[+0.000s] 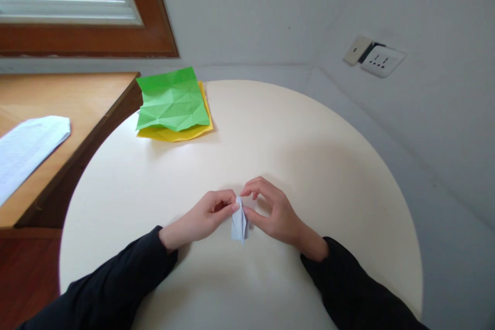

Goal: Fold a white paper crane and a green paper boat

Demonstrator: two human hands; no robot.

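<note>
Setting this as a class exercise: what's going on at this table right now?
A person in dark sleeves pinches a small folded white paper between both hands, left hand and right hand, over a round cream table. Further back on the table lies a creased green sheet on top of a yellow sheet. A printed page rests on the wooden desk alongside.

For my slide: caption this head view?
Both hands pinch a folded white paper over a round table.

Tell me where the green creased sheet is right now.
In the head view the green creased sheet lies at the far left of the round table, on top of a yellow sheet, beside the wooden desk.
</note>
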